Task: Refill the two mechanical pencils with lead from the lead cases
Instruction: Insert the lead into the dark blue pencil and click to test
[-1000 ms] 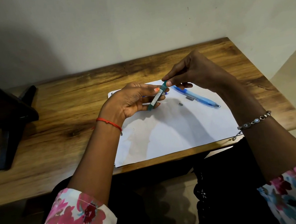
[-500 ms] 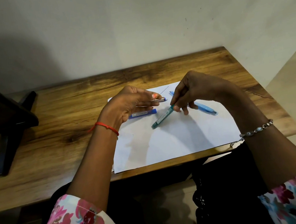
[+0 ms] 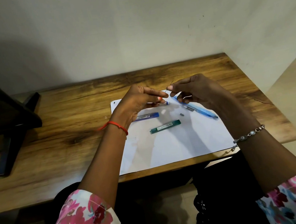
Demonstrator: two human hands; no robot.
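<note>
My left hand (image 3: 138, 101) grips a pencil of which only the dark blue end (image 3: 166, 102) shows below my fingers. Just to its right, my right hand (image 3: 197, 91) pinches a thin lead (image 3: 171, 84) between thumb and forefinger, with its tip pointing up. The fingertips of both hands almost meet above the white paper (image 3: 176, 145). A light blue mechanical pencil (image 3: 202, 112) lies on the paper, partly under my right hand. On the same sheet lie the green lead case (image 3: 165, 126), the blue lead case (image 3: 146, 116) and a small grey cap (image 3: 182, 114).
The paper sits on a wooden table (image 3: 72, 140) against a pale wall. A black stand (image 3: 7, 121) occupies the table's left end. The table's right edge (image 3: 274, 106) drops to a tiled floor.
My right hand set the green lead case down on the paper, then rose to my left hand and now pinches a lead. My left hand lifted slightly.
</note>
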